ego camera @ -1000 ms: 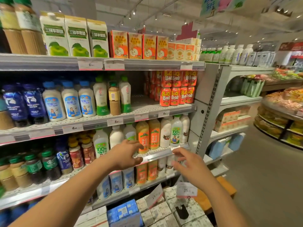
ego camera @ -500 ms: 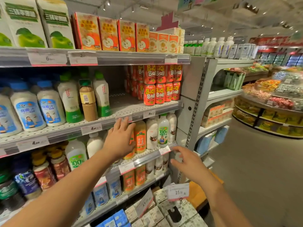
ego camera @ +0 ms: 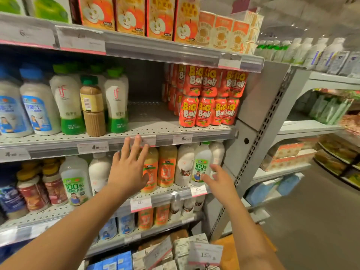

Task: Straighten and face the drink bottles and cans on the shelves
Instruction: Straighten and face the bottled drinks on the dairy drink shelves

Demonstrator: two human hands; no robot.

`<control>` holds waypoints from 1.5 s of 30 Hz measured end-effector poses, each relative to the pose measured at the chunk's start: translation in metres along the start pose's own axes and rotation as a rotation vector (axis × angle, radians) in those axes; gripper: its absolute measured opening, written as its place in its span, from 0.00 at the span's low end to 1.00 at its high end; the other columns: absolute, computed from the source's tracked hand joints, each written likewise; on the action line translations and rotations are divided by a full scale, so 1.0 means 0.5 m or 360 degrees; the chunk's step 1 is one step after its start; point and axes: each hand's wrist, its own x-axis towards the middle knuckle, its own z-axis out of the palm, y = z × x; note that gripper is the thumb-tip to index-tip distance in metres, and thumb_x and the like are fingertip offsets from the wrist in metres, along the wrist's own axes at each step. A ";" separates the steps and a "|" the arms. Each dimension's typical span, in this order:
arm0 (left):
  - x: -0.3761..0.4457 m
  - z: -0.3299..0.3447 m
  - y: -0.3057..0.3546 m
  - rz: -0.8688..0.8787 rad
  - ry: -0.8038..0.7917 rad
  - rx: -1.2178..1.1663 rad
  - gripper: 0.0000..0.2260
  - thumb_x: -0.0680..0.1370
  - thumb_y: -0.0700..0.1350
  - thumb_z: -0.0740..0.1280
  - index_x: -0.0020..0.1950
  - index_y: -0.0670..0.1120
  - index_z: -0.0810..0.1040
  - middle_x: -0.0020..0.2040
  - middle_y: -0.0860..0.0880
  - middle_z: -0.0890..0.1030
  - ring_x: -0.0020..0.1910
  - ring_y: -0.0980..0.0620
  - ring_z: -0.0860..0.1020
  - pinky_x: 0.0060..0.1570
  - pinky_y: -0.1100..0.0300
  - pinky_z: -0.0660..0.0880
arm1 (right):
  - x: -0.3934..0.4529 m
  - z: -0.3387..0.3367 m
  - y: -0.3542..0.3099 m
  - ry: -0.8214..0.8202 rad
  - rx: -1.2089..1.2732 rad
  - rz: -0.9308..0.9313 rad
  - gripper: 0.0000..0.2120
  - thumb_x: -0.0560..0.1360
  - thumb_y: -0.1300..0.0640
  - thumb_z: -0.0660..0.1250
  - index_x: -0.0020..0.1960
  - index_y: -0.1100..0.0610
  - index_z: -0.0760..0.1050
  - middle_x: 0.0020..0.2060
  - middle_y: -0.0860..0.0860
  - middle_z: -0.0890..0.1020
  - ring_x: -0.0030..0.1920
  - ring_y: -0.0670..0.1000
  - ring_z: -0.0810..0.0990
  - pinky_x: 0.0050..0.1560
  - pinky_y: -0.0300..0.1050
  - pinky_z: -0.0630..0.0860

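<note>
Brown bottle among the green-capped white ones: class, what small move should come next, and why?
Probably lift the left hand, open just below that shelf, to the brown bottle and turn it: its barcode faces out, while the neighbouring white bottles show their fronts.

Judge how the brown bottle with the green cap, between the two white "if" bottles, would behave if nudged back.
The brown bottle looks tall and narrow, so a push near its cap would probably tip it. It seems full, so likely fairly heavy. Flanking white bottles might steady it sideways.
</note>
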 end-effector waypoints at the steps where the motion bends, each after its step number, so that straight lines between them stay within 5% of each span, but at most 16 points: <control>1: 0.002 0.008 0.003 -0.0017 0.0012 0.0024 0.43 0.75 0.63 0.66 0.83 0.52 0.48 0.83 0.46 0.37 0.81 0.39 0.37 0.75 0.38 0.59 | 0.027 0.001 0.008 0.0017 0.0032 0.0010 0.28 0.78 0.46 0.69 0.76 0.51 0.67 0.71 0.50 0.74 0.71 0.53 0.72 0.70 0.55 0.71; 6: 0.005 0.022 0.009 -0.0089 0.0074 0.0098 0.45 0.74 0.65 0.66 0.83 0.54 0.46 0.83 0.48 0.38 0.81 0.41 0.37 0.77 0.38 0.56 | 0.162 -0.004 0.030 0.0108 0.0131 0.0057 0.34 0.74 0.41 0.68 0.76 0.52 0.66 0.70 0.50 0.76 0.66 0.55 0.77 0.68 0.58 0.74; 8: 0.005 0.019 0.017 -0.0127 0.0064 0.0106 0.45 0.75 0.66 0.65 0.83 0.55 0.44 0.83 0.49 0.38 0.81 0.41 0.37 0.77 0.39 0.56 | 0.216 -0.008 0.034 0.0155 0.0226 0.0106 0.36 0.72 0.39 0.68 0.76 0.52 0.67 0.68 0.51 0.77 0.55 0.56 0.84 0.61 0.58 0.79; 11: 0.007 0.012 0.029 -0.0177 0.0053 0.0099 0.44 0.75 0.66 0.63 0.83 0.56 0.41 0.83 0.50 0.37 0.81 0.43 0.35 0.79 0.41 0.53 | 0.290 -0.005 0.032 0.0147 0.0341 0.0123 0.30 0.76 0.49 0.70 0.75 0.56 0.68 0.64 0.51 0.77 0.47 0.56 0.85 0.43 0.47 0.82; 15: 0.008 0.000 0.033 -0.0205 0.0033 0.0087 0.44 0.74 0.66 0.62 0.82 0.57 0.41 0.83 0.52 0.37 0.81 0.45 0.35 0.79 0.41 0.54 | 0.371 0.013 0.033 0.0004 0.0277 0.0181 0.18 0.73 0.53 0.74 0.59 0.60 0.76 0.48 0.57 0.84 0.40 0.55 0.83 0.44 0.55 0.83; 18: 0.006 -0.007 0.025 -0.0183 0.0027 0.0042 0.43 0.71 0.68 0.55 0.82 0.57 0.41 0.83 0.53 0.40 0.81 0.47 0.37 0.78 0.42 0.56 | 0.409 0.019 0.033 0.0023 0.0175 0.0242 0.15 0.70 0.54 0.75 0.48 0.64 0.78 0.38 0.59 0.84 0.42 0.61 0.84 0.46 0.57 0.83; 22: 0.006 -0.006 0.019 -0.0154 0.0071 0.0019 0.45 0.74 0.65 0.65 0.83 0.56 0.45 0.83 0.54 0.42 0.82 0.48 0.39 0.75 0.45 0.62 | 0.402 0.025 0.030 0.0154 0.0006 0.0266 0.19 0.70 0.49 0.78 0.48 0.59 0.74 0.46 0.58 0.81 0.49 0.61 0.81 0.46 0.52 0.78; 29: 0.003 -0.003 0.019 -0.0123 0.0081 0.0037 0.43 0.74 0.63 0.66 0.83 0.57 0.47 0.84 0.52 0.42 0.82 0.45 0.41 0.73 0.42 0.67 | 0.348 0.037 0.056 0.0355 -0.0039 -0.0020 0.15 0.67 0.42 0.78 0.45 0.50 0.79 0.39 0.49 0.83 0.48 0.59 0.80 0.43 0.51 0.77; 35: 0.000 -0.011 0.011 -0.0079 0.0014 0.0086 0.39 0.74 0.63 0.66 0.81 0.56 0.55 0.83 0.52 0.38 0.82 0.45 0.39 0.74 0.42 0.66 | 0.260 0.030 0.065 0.0432 0.0080 -0.0131 0.12 0.72 0.50 0.78 0.47 0.54 0.78 0.36 0.46 0.77 0.43 0.56 0.76 0.42 0.47 0.66; 45: -0.002 -0.014 -0.021 0.0060 -0.0029 -0.0135 0.26 0.74 0.63 0.67 0.70 0.58 0.71 0.82 0.55 0.37 0.81 0.47 0.37 0.66 0.40 0.74 | 0.082 0.032 0.119 0.0404 0.0143 -0.0218 0.09 0.73 0.48 0.77 0.49 0.47 0.79 0.40 0.46 0.83 0.45 0.54 0.81 0.42 0.47 0.69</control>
